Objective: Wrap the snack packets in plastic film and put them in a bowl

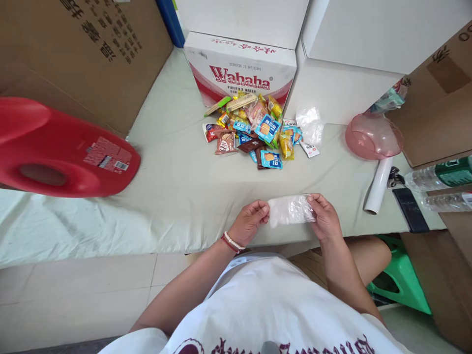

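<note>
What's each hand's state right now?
Left hand: closed, pinching one end of a clear plastic piece.
Right hand: closed, pinching its other end.

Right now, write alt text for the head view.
Two hands hold a piece of translucent plastic at a cloth-covered table. Beyond it, wrapped snacks are piled before a Wahaha box, with a red jug at left and a pink bowl at right.

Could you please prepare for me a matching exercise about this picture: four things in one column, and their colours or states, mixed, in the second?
Column 1
1. Left hand
2. Bowl
3. Phone
4. Stool

Column 2
A. Dark
B. Green
C. Pinching one end of a piece of clear plastic
D. Pink and see-through

Right pairs: 1-C, 2-D, 3-A, 4-B
</note>
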{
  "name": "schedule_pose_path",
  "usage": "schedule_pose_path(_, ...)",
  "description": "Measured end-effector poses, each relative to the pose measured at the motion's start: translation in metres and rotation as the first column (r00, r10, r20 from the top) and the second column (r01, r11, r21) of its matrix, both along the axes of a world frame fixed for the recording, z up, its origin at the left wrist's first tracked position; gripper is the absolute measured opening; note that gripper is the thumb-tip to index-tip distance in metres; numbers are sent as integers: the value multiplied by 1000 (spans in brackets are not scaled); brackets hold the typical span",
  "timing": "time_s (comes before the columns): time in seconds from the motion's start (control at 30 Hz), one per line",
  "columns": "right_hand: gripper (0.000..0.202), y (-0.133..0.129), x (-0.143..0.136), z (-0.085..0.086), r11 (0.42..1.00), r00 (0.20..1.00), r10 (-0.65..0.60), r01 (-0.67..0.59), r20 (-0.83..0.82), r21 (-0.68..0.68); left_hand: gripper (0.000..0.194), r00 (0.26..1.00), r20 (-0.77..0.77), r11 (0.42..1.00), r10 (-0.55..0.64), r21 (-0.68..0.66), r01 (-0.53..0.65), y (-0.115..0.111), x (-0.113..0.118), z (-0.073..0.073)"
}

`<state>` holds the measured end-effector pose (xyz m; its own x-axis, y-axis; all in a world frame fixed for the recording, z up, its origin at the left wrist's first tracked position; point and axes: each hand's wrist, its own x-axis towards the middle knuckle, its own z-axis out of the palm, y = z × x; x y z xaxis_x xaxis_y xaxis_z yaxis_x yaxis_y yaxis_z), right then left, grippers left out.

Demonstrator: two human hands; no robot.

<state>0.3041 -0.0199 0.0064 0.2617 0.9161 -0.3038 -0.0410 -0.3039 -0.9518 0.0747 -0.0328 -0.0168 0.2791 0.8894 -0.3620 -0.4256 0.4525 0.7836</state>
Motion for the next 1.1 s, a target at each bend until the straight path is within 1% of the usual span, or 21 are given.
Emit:
schedule_pose_path(0.07,33,0,0,1,997,984,-54,45,168,57,46,998,-69,999,12,35,-10,0,0,0)
schedule_pose_path(0.1,30,-1,-2,1,996,974,-52,34,222,85,44,994,-103,998,20,59,-14,0,1,0)
schedule_pose_path(0.17,26,-2,-8,3,993,962,41,-70,269,99,41,988,-154,995,24,96,-9,1,3,0)
schedule_pose_path(0.23,25,-2,-14,1,979,942,163,-190,294,68,38,979,-203,993,14,114,10,1,6,-2)
schedule_pose_path(0.27,24,-1,-16,-1,972,927,202,-229,315,49,36,972,-233,992,12,122,17,1,7,-2)
schedule_pose_path(0.37,25,3,-16,-11,964,892,238,-265,383,19,30,943,-331,988,22,152,30,0,8,-5)
schedule_pose_path(0.47,28,7,-11,-23,960,873,253,-280,417,6,28,871,-477,974,115,226,-5,6,12,-6)
schedule_pose_path(0.5,29,8,-9,-27,959,872,256,-282,416,2,31,834,-527,964,164,265,-22,11,15,-6)
schedule_pose_path(0.57,30,9,-8,-31,960,881,259,-281,396,-3,46,770,-591,943,240,331,-39,29,26,-8)
schedule_pose_path(0.63,30,9,-9,-33,960,895,264,-279,360,-12,66,757,-606,939,245,344,-29,52,41,-13)
schedule_pose_path(0.67,30,10,-9,-33,960,902,268,-278,339,-18,69,766,-602,943,224,332,-14,64,49,-16)
schedule_pose_path(0.7,31,10,-9,-32,960,908,273,-280,317,-24,65,780,-594,946,198,324,6,75,56,-19)
schedule_pose_path(0.77,32,9,-8,-30,956,916,289,-291,278,-35,37,800,-579,943,156,327,53,93,66,-24)
schedule_pose_path(0.8,33,9,-5,-28,955,919,295,-295,262,-40,22,805,-575,939,146,337,71,97,69,-26)
schedule_pose_path(0.83,33,8,-2,-25,956,923,293,-292,249,-41,11,805,-575,934,143,348,82,100,70,-27)
schedule_pose_path(0.87,34,7,3,-21,962,932,271,-271,240,-35,9,805,-575,931,145,356,86,99,69,-26)
schedule_pose_path(0.9,34,6,9,-17,974,946,225,-227,233,-19,12,801,-578,925,154,370,89,96,67,-25)
schedule_pose_path(0.97,33,5,22,-7,995,972,75,-88,223,49,15,781,-596,893,185,434,120,86,59,-19)
schedule_pose_path(1.03,30,6,32,5,992,976,-42,15,211,129,18,752,-621,830,221,525,190,74,52,-9)
schedule_pose_path(1.07,29,8,35,11,987,976,-51,17,213,160,20,738,-632,791,235,566,232,69,49,-3)
schedule_pose_path(1.1,28,10,37,17,983,974,-20,-23,225,184,22,728,-641,755,242,596,274,65,48,3)
